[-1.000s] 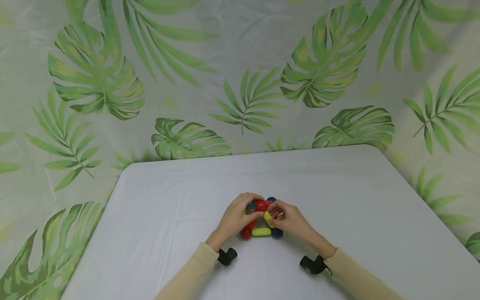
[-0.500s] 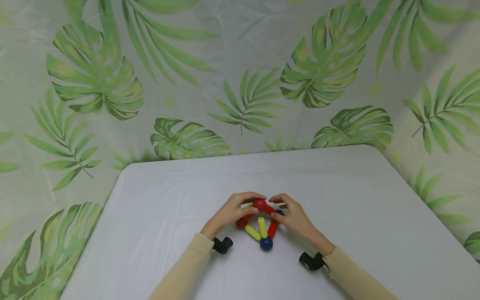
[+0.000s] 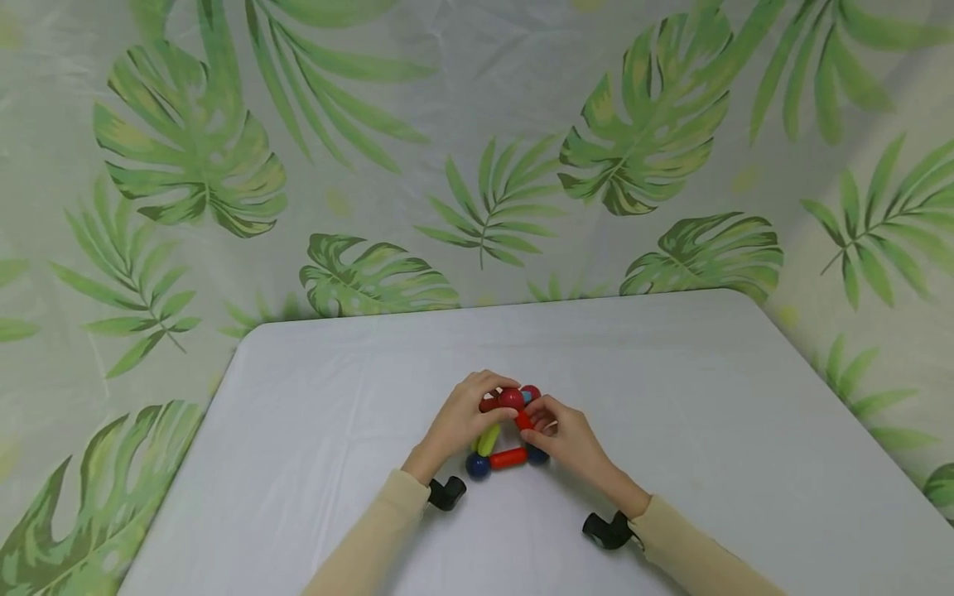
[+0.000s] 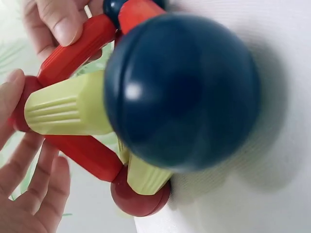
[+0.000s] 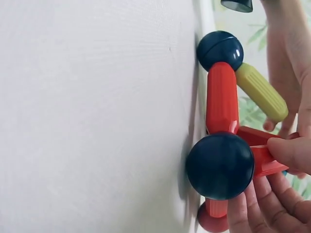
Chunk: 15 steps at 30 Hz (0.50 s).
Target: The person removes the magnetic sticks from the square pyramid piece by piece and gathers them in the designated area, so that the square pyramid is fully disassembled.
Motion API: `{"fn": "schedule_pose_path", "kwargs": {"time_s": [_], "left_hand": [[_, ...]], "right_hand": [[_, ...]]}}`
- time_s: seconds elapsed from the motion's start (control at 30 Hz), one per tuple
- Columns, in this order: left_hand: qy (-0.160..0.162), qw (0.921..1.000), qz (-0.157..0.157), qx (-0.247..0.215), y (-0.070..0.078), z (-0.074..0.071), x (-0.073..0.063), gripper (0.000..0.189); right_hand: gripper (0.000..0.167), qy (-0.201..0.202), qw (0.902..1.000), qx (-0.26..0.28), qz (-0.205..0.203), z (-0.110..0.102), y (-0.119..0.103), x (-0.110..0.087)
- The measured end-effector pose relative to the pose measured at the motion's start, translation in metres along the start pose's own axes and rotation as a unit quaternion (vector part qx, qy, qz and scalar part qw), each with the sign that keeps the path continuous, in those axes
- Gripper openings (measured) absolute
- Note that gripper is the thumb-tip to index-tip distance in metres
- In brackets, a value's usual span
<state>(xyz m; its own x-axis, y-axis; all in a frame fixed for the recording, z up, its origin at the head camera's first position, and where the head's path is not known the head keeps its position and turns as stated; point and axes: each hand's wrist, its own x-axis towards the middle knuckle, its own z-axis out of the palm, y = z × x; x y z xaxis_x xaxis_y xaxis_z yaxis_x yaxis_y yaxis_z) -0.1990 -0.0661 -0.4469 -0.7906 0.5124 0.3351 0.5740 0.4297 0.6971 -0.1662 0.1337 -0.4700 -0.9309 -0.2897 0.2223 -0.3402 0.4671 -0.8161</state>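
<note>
A small pyramid of magnetic sticks and balls [image 3: 509,430] stands on the white table [image 3: 671,397]. A red ball [image 3: 511,398] tops it, and a red stick [image 3: 509,458] joins two blue balls [image 3: 478,465] along its near edge. My left hand [image 3: 477,406] curls round the top red ball, with a yellow stick [image 3: 489,439] below it. My right hand [image 3: 547,424] pinches a sloping red stick [image 5: 257,154] just behind a blue ball [image 5: 219,165]. The left wrist view is filled by a blue ball [image 4: 182,92], with a yellow stick [image 4: 68,109] and a red ball [image 4: 141,201] behind it.
The table is bare around the structure, with rounded far corners. A leaf-print cloth [image 3: 484,190] hangs behind and at both sides. Black wrist camera mounts [image 3: 447,492] sit on both cream sleeves.
The structure has been turned and drawn together: a blue ball that pointed toward me with splayed sticks half a second ago now sits at the front left, and a red stick lies along the front.
</note>
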Motion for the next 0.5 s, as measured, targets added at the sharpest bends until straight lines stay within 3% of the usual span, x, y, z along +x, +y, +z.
{"fn": "schedule_pose_path", "kwargs": {"time_s": [0.27, 0.37, 0.5], "left_hand": [[0.004, 0.9985, 0.007, -0.054, -0.005, -0.009, -0.001, 0.036], [-0.019, 0.9967, 0.014, -0.077, -0.007, -0.012, -0.001, 0.036], [-0.051, 0.9936, 0.013, -0.100, -0.008, -0.014, -0.004, 0.034]], "right_hand": [[0.022, -0.027, 0.9996, 0.007, 0.004, -0.003, -0.006, -0.005], [0.017, -0.021, 0.9991, 0.031, 0.018, -0.008, -0.006, -0.003], [0.021, 0.010, 0.9995, 0.031, -0.001, -0.015, 0.000, 0.007]]}}
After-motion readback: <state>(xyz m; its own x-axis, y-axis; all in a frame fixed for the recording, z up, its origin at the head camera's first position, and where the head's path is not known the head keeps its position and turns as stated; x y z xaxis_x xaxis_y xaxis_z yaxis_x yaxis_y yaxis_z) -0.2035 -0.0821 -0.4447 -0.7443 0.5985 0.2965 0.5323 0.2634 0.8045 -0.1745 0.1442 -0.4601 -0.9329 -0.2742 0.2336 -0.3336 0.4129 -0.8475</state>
